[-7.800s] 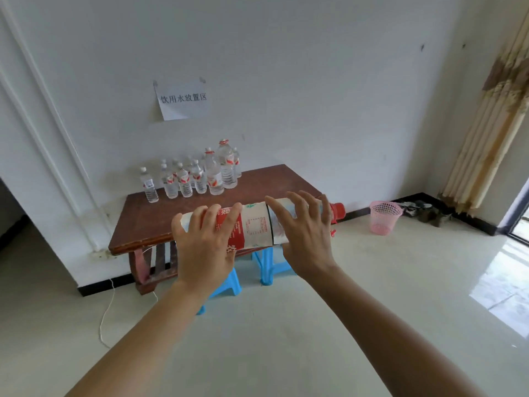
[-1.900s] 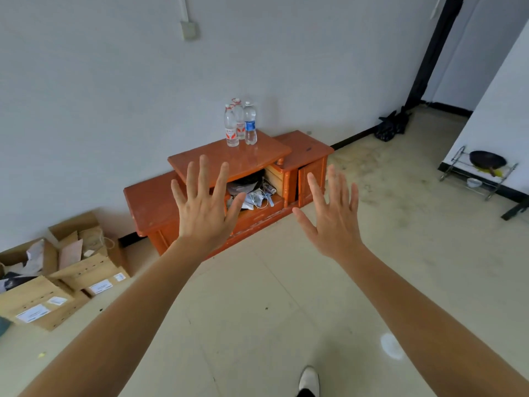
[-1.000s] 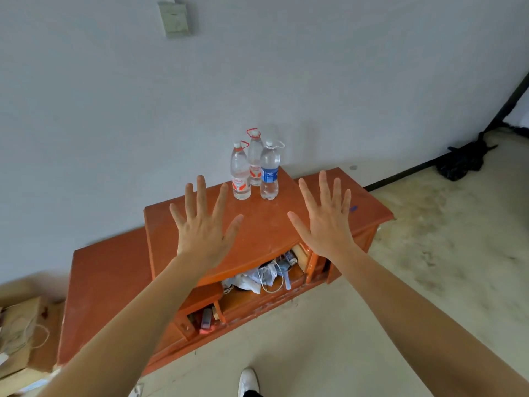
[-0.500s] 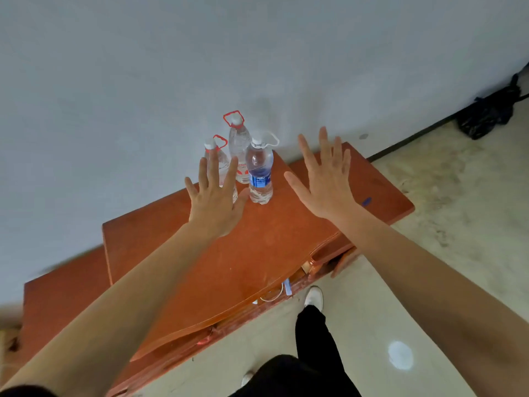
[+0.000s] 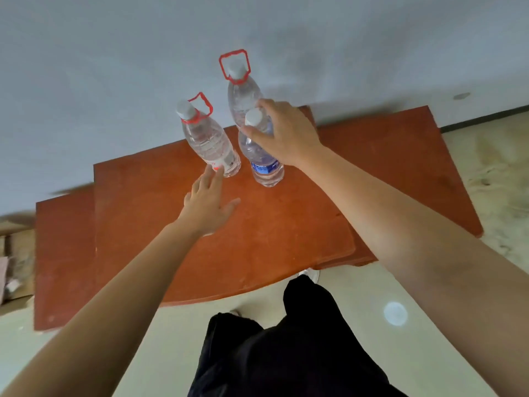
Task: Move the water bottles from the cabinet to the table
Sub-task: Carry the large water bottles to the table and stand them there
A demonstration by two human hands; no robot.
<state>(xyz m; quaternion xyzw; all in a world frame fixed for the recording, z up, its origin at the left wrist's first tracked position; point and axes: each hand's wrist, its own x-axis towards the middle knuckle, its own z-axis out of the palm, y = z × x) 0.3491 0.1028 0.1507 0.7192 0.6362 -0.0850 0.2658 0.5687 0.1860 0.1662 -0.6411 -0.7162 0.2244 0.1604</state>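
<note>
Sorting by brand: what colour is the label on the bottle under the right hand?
Blue label, head view.

Plain grey-white wall (image 5: 114, 67) takes up the whole top half, with a dark baseboard (image 5: 483, 118) running along the bottom at the far right. The floor (image 5: 429, 296) is pale cream and glossy, kinda scuffed and stained over on the right, with one small round bright spot of light (image 5: 395, 313) on it. Off at the left edge there's some cardboard boxes (image 5: 13, 253), too blurry to make out properly.
</note>
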